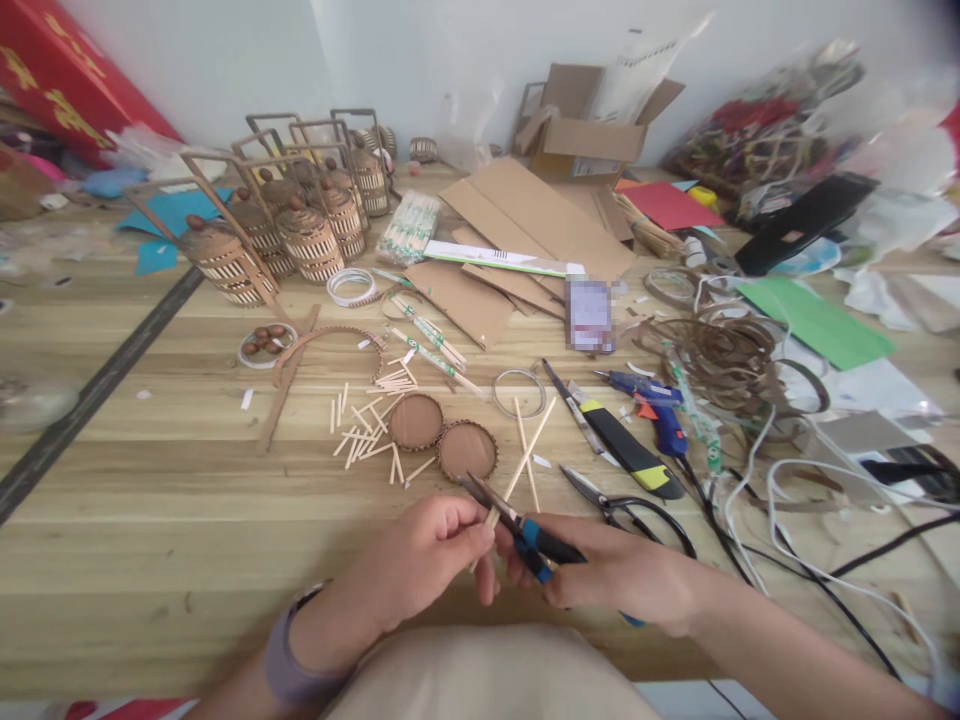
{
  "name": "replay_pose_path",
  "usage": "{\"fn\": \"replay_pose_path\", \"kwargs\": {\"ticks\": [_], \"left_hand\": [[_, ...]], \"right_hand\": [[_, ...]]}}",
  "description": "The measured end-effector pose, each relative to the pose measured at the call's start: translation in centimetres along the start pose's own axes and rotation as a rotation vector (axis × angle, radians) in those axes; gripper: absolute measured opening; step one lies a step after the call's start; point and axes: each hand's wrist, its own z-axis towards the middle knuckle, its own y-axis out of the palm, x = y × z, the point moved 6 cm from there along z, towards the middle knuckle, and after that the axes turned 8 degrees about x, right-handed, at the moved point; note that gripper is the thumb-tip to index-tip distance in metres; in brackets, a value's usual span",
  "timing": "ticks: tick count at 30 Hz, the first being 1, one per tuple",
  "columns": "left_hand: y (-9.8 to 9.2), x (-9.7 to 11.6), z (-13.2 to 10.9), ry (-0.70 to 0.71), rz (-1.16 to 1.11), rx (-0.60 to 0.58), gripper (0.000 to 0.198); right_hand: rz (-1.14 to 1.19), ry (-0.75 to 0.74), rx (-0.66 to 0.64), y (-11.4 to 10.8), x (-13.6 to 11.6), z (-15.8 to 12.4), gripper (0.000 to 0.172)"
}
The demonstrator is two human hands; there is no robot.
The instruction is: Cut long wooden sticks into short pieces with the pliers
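My left hand [427, 555] is closed in a pinch on a thin wooden stick [525, 460] that points up and to the right. My right hand [607, 570] grips blue-handled cutters [517, 525] whose jaws sit around the stick close to my left fingers. Just beyond my hands lie two round brown cardboard discs [416, 420], one beside the other, with several short cut stick pieces [360, 425] scattered to their left.
The wooden table [187, 500] carries black scissors [630, 505], a yellow-black utility knife [626, 445], a blue glue gun [660, 405] and white cables [787, 500] at right. Several small woven lantern baskets [300, 235] stand at back left; cardboard sheets [517, 220] and a box lie behind.
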Motion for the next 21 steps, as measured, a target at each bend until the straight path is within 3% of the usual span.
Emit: {"fn": "replay_pose_path", "kwargs": {"ticks": [8,14,21], "left_hand": [[0.0,-0.2,0.0,-0.022,0.009,0.023,0.039],[-0.1,-0.7,0.2,-0.014,0.043,0.027,0.039],[-1.3,-0.1,-0.1,0.022,0.167,0.108,0.035]], "right_hand": [[0.001,-0.031,0.008,0.3,0.0,0.2,0.027],[-0.198,-0.06,0.122,-0.1,1.3,0.7,0.02],[-0.28,-0.162,0.11,-0.1,0.2,0.8,0.018]]}}
